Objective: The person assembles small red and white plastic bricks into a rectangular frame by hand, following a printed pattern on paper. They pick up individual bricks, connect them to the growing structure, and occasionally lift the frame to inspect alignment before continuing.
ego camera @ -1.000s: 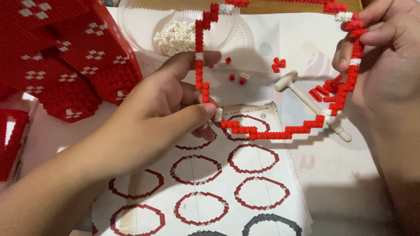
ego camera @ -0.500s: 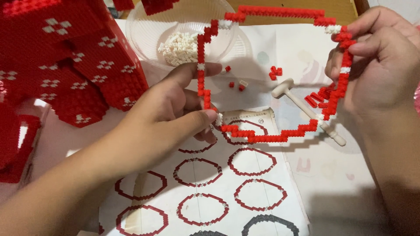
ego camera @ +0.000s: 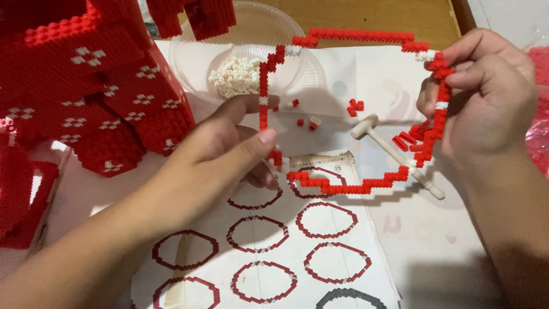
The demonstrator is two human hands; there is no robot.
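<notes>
Big red brick model [ego camera: 86,86] fills upper left of frame. Red brick ring [ego camera: 349,109], centre-right, held off table btwn both hands. L hand [ego camera: 211,154] pinches ring's left edge; R hand [ego camera: 486,97] clamps its right edge. Clear bowl [ego camera: 257,28] w/ white bricks, upper centre. Small white mallet [ego camera: 394,154] lies under ring.

- The brick ring [ego camera: 349,109] is held up over the instruction sheet [ego camera: 320,252], left hand [ego camera: 223,154] at its left side, right hand [ego camera: 486,109] at its right.
- Behind the sheet stands the bowl [ego camera: 189,57], with small bricks [ego camera: 234,77] in it.
- Left of the sheet rises the brick model [ego camera: 97,97].
- Right of the sheet, the small hammer [ego camera: 394,154] lies on the counter [ego camera: 434,252].
</notes>
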